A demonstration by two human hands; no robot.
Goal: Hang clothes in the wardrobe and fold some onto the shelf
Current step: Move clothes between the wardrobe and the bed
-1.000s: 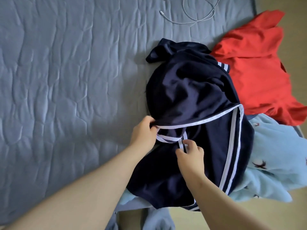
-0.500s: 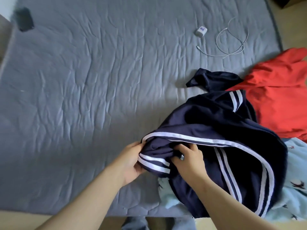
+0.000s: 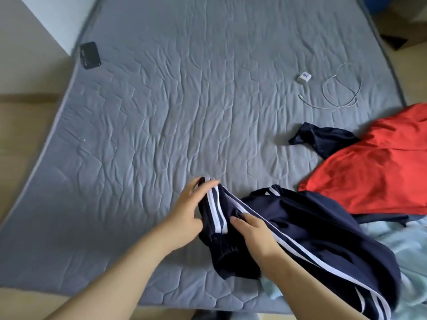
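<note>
**Asker:** While both hands are on it, where does the navy garment (image 3: 312, 227) lie?

**Describer:** It lies bunched on the near right part of a grey quilted bed (image 3: 161, 112). Its bulk rests over a pale blue garment (image 3: 406, 250), and a red garment (image 3: 374, 169) lies just beyond it. White stripes run along its seam.

**Asker:** What are the hands doing?

**Describer:** The left hand (image 3: 191, 209) grips the striped edge at the garment's left end, with the fingers over the top and the thumb below. The right hand (image 3: 256, 234) is just beside it, fingers laid on a fold next to the stripes. It seems to pinch the cloth, though its thumb is hidden. The two hands sit close together.

**Asker:** How will the cloth handle?

**Describer:** From its drape and faint sheen, I judge it light, limp and rather slippery. It will probably sag and slide instead of keeping a shape. The gathered band near the right wrist looks the firmest place to hold. Taking that band at two well-separated points should let the rest hang straight for folding.

**Asker:** Anything else on the bed?

**Describer:** A white charger (image 3: 304, 77) and a looped cable (image 3: 342, 93) lie at the far right.
</note>
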